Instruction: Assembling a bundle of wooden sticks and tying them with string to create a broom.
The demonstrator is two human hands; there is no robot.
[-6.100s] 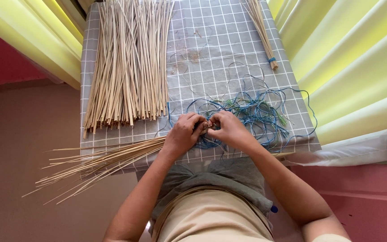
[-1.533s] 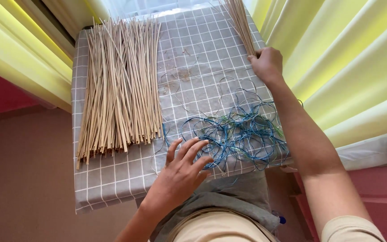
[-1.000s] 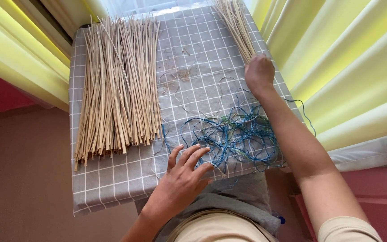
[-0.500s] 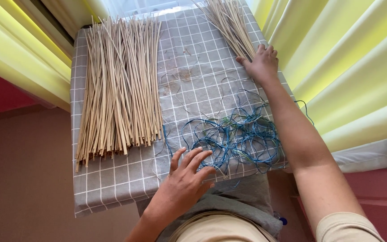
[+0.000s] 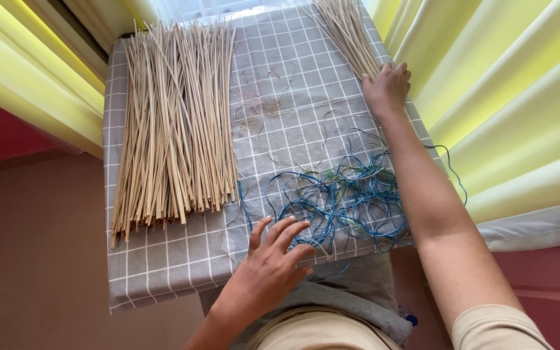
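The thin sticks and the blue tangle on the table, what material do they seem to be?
The sticks look like dry split bamboo or reed: pale tan, matte, straight, uneven widths. The blue tangle seems thin plastic or waxed cord, possibly coated wire: it holds loose springy loops with a slight sheen.

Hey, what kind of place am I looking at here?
Likely a home craft corner by a window: a small table with a checked cloth, a pile of thin sticks, tangled blue string, and yellow curtains.

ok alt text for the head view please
A person's right hand rests on a small bundle of thin tan sticks while the left hand lies flat by tangled blue string, on a grey checked tablecloth beside a large stick pile.
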